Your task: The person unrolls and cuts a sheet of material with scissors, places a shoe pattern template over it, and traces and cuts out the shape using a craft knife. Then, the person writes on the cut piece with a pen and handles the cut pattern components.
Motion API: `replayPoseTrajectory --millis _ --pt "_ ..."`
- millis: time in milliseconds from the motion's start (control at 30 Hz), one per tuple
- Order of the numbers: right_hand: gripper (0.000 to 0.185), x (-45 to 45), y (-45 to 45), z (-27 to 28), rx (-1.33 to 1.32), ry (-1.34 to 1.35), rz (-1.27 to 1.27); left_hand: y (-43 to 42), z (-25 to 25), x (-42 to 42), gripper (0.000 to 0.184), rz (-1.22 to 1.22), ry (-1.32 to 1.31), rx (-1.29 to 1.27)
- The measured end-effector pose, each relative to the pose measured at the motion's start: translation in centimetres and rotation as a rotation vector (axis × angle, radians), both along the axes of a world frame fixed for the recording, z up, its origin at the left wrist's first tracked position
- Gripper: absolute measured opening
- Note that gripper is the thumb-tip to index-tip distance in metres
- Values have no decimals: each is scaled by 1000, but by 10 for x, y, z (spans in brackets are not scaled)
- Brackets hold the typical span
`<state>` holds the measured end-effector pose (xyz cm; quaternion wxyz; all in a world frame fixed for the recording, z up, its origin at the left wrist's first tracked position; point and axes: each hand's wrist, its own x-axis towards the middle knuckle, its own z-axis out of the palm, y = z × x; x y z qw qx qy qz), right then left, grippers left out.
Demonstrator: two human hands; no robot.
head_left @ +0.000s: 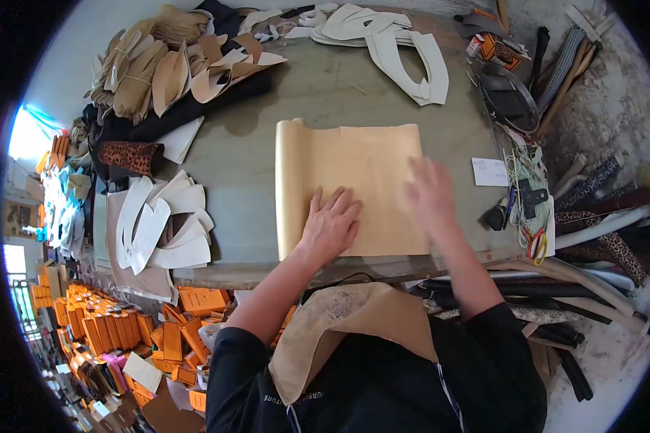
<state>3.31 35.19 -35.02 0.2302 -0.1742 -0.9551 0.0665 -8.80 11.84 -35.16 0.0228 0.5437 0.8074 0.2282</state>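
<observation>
A tan sheet of material (383, 166) lies partly unrolled on the table, its left side still curled into a roll (289, 187). My left hand (330, 222) rests flat on the sheet near the roll, fingers spread and holding nothing. Over the sheet's right edge is my right hand (430, 193), smeared by motion; I cannot make out its fingers or whether it touches the material.
White cut pattern pieces (419, 65) lie at the back, with more white pieces (152, 224) at the left. Bundled tan pieces (133, 72) are piled at the back left. Cords (531, 173) and a white card (490, 172) lie at the right. Rolls (592, 231) lean beyond.
</observation>
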Motion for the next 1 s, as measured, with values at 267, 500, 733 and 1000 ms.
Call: replayPoseTrajectory --millis 267,500,733,1000 --pt "57 -28 -71 -30 -36 -135 191 -42 34 -76 52 792 -248 18" --pt "59 -31 -71 -31 -39 -100 175 -30 36 -90 53 717 -820 -116" --pt "58 -30 -69 -32 -95 -66 191 -37 44 -82 49 664 -1471 376" --pt "57 -31 -71 -34 -90 -96 181 -72 9 -111 44 362 -1983 715"
